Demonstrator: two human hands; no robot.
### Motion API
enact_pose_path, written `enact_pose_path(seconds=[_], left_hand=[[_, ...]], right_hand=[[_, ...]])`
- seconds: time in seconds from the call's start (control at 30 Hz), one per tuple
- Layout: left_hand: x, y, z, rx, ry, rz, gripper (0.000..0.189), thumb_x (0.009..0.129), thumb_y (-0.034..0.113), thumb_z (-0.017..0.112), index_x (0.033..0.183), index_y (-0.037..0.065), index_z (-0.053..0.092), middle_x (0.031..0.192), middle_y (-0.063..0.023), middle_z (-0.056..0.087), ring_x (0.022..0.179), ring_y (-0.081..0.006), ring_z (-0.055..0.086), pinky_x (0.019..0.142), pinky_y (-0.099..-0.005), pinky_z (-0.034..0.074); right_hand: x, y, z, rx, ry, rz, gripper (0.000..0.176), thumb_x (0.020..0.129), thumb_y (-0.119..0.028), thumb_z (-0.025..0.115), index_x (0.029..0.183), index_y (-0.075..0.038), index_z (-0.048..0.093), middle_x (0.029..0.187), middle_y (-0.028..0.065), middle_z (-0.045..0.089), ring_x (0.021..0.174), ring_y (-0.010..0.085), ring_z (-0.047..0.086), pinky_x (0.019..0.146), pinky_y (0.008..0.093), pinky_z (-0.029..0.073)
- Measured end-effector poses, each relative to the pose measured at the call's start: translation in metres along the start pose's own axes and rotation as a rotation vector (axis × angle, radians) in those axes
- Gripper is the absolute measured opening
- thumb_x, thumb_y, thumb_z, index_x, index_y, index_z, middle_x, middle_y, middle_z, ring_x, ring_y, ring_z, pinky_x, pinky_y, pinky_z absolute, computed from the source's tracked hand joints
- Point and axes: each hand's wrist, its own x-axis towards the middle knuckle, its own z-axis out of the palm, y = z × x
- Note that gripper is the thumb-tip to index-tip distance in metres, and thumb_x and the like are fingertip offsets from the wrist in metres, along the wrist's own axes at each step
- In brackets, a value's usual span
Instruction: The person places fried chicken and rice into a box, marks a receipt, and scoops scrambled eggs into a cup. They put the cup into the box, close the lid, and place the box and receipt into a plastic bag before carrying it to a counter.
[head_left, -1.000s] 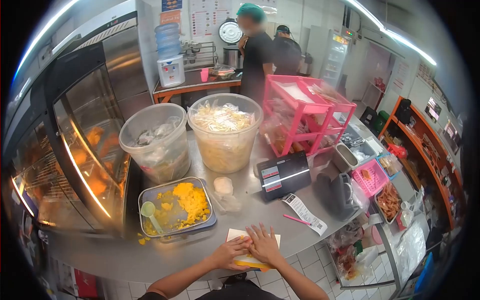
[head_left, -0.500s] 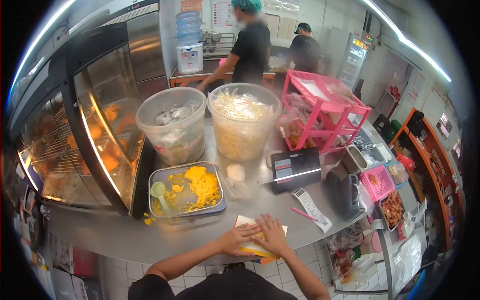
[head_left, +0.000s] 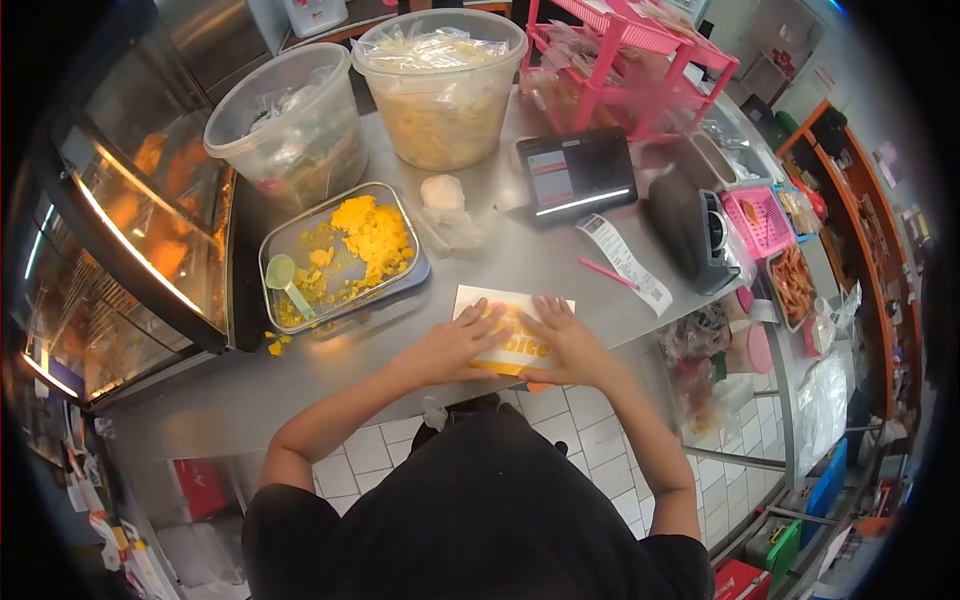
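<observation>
A flat white and yellow printed box (head_left: 515,366) lies at the front edge of the steel table. My left hand (head_left: 455,343) rests on its left side with fingers spread. On its right side lies my right hand (head_left: 562,345), also with fingers spread. Yellow lettering shows between the two hands. Left of them is a metal tray (head_left: 345,304) with crumbly yellow food (head_left: 372,238) and a green scoop (head_left: 283,276). A white lump in plastic (head_left: 442,194) sits beyond the box. To the right are a receipt (head_left: 625,262) and a pink pen (head_left: 607,272).
Two large tubs (head_left: 290,130) (head_left: 437,100) stand at the back. A tablet (head_left: 575,176) and a pink rack (head_left: 600,75) are behind the receipt. A lit glass food warmer (head_left: 150,250) borders the left side. Pink basket (head_left: 757,222) at right.
The view has tilted down, so the table items appear higher and the co-workers are out of sight. My hands have moved apart on the box, uncovering its lettering.
</observation>
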Motion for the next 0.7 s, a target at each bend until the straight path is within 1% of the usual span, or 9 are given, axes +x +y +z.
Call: enact_pose_path(seconds=[0.07,0.2,0.27,0.37,0.5,0.57,0.6,0.67,0.7], left_hand=[[-0.002,0.003,0.005,0.096,0.082,0.014,0.063,0.073,0.042,0.059,0.126,0.015,0.039,0.133,-0.0138,0.032,0.121,-0.035,0.031,0.09,-0.0363,0.04],[-0.001,0.002,0.013,0.133,0.114,0.019,0.062,0.074,0.041,0.058,0.126,0.015,0.038,0.132,-0.0138,0.033,0.121,-0.0344,0.032,0.091,-0.0359,0.04],[0.0,0.0,0.017,0.205,0.181,0.067,0.065,0.071,0.038,0.061,0.127,0.013,0.037,0.131,-0.0163,0.033,0.118,-0.0371,0.034,0.09,-0.0372,0.041],[-0.002,0.001,0.009,0.167,0.144,0.092,0.064,0.072,0.038,0.06,0.125,0.01,0.039,0.13,-0.0167,0.033,0.117,-0.0367,0.036,0.093,-0.0374,0.038],[-0.004,-0.002,0.009,0.182,0.144,0.116,0.062,0.072,0.038,0.059,0.123,0.007,0.041,0.13,-0.017,0.034,0.117,-0.0367,0.036,0.095,-0.0376,0.036],[-0.002,-0.004,0.01,0.166,0.185,0.144,0.06,0.074,0.038,0.057,0.121,0.005,0.042,0.129,-0.017,0.036,0.119,-0.0335,0.036,0.096,-0.0386,0.034],[-0.003,-0.004,0.011,0.165,0.182,0.146,0.06,0.074,0.038,0.057,0.121,0.005,0.042,0.129,-0.017,0.036,0.119,-0.0335,0.036,0.096,-0.0386,0.034],[-0.003,-0.007,0.015,0.209,0.191,0.196,0.058,0.075,0.038,0.057,0.119,0.003,0.044,0.126,-0.0155,0.041,0.119,-0.0269,0.037,0.095,-0.0393,0.035],[-0.004,-0.007,0.017,0.207,0.191,0.201,0.058,0.075,0.038,0.057,0.119,0.003,0.044,0.126,-0.0155,0.041,0.119,-0.0269,0.037,0.095,-0.0393,0.035]], right_hand=[[0.0,-0.005,0.005,-0.038,0.027,-0.016,0.076,0.065,-0.04,0.066,0.125,-0.004,0.038,0.13,0.026,0.03,0.122,0.0417,0.026,0.103,0.0437,0.02],[-0.002,-0.006,0.018,-0.168,0.066,0.0,0.07,0.067,-0.035,0.064,0.124,-0.003,0.038,0.129,0.0243,0.032,0.122,0.0387,0.028,0.102,0.043,0.022],[-0.003,-0.006,0.023,-0.194,0.086,-0.001,0.069,0.068,-0.034,0.064,0.124,-0.003,0.039,0.129,0.0238,0.033,0.122,0.0376,0.028,0.102,0.0431,0.023],[-0.009,-0.013,0.027,-0.254,0.109,-0.002,0.063,0.072,-0.031,0.062,0.123,-0.003,0.04,0.129,0.0222,0.034,0.122,0.0365,0.029,0.102,0.0424,0.024],[-0.023,-0.021,0.031,-0.282,0.129,0.01,0.055,0.078,-0.031,0.056,0.123,-0.004,0.04,0.129,0.0166,0.036,0.123,0.0329,0.03,0.101,0.0416,0.025],[-0.029,-0.019,0.03,-0.289,0.132,0.031,0.053,0.08,-0.031,0.054,0.123,-0.004,0.04,0.129,0.015,0.036,0.123,0.0316,0.03,0.101,0.0413,0.026],[-0.029,-0.017,0.03,-0.313,0.15,0.004,0.051,0.081,-0.031,0.053,0.122,-0.004,0.041,0.128,0.014,0.038,0.122,0.0306,0.032,0.1,0.041,0.028],[-0.029,-0.013,0.031,-0.34,0.17,-0.015,0.049,0.081,-0.031,0.052,0.121,-0.004,0.042,0.127,0.0131,0.04,0.122,0.0295,0.033,0.1,0.0408,0.029],[-0.029,-0.011,0.031,-0.389,0.209,-0.063,0.048,0.082,-0.032,0.051,0.12,-0.004,0.044,0.125,0.0125,0.042,0.119,0.0294,0.036,0.098,0.0404,0.031]])
